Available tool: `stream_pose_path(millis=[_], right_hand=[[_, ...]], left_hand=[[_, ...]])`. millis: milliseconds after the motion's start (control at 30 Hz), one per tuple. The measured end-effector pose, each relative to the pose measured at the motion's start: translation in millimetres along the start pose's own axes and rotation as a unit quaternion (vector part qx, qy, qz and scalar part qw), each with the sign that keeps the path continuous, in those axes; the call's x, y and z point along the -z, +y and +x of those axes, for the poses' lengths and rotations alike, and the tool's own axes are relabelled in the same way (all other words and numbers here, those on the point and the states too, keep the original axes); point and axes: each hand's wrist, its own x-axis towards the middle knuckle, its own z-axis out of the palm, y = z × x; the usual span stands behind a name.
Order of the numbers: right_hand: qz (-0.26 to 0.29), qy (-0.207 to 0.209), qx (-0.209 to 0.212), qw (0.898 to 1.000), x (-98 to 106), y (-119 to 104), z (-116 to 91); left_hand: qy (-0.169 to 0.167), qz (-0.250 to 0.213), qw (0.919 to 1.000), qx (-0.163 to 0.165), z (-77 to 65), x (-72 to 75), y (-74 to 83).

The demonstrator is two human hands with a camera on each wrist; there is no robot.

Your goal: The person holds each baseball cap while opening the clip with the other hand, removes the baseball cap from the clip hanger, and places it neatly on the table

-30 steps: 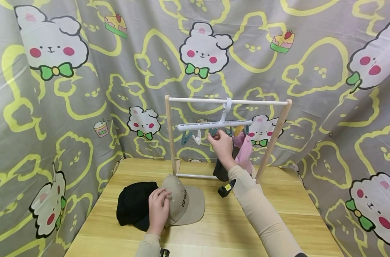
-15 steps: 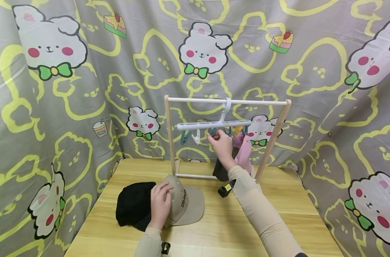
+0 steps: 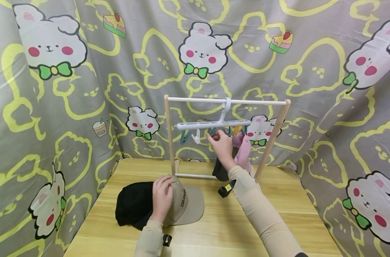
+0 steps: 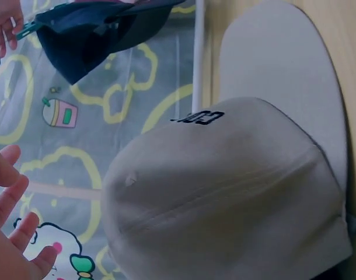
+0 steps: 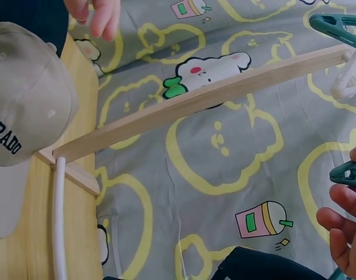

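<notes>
My right hand [image 3: 221, 144] pinches a green clothespin [image 5: 348, 173] that hangs from a white clip hanger [image 3: 201, 125]. Just to the right of that hand hang a dark cap [image 3: 220, 170] and a pink cloth item [image 3: 244, 151], partly hidden behind the hand and forearm. Over the crown of a beige cap [image 3: 192, 205] lettered "COLORADO" hovers my left hand [image 3: 163, 198], its fingers loosely bent and gripping nothing; the left wrist view shows the fingers apart from the cap. A black cap [image 3: 132, 201] lies against the beige one on its left.
The hanger hooks onto the top bar of a rack [image 3: 195, 100] with wooden posts on a wooden table [image 3: 214, 239]. A green clip [image 3: 184, 137] and a white clip [image 3: 196, 136] dangle at the hanger's left. A patterned curtain [image 3: 143, 21] surrounds the table.
My left hand has shifted slightly right and up over the beige cap. The right hand stays at the same clothespin.
</notes>
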Motion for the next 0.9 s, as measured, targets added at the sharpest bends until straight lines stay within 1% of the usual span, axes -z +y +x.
stream_pose_path(millis=[333, 567, 700, 900], right_hand=[[0.008, 0.001, 0.005, 1.0, 0, 1, -3], [0.02, -0.003, 0.001, 1.0, 0, 3, -5], [0.021, 0.0, -0.005, 1.0, 0, 7, -5], [0.024, 0.007, 0.0, 1.0, 8, 12, -5]], left_hand=[[-0.003, -0.004, 1.0, 0.008, 7.0, -1.2, 5.5], [-0.014, -0.006, 0.9996, 0.023, 11.4, -2.5, 6.4], [-0.02, -0.006, 0.9996, 0.02, 15.5, -4.5, 7.1], [-0.035, -0.017, 0.9987, 0.033, 21.3, -6.3, 10.0]])
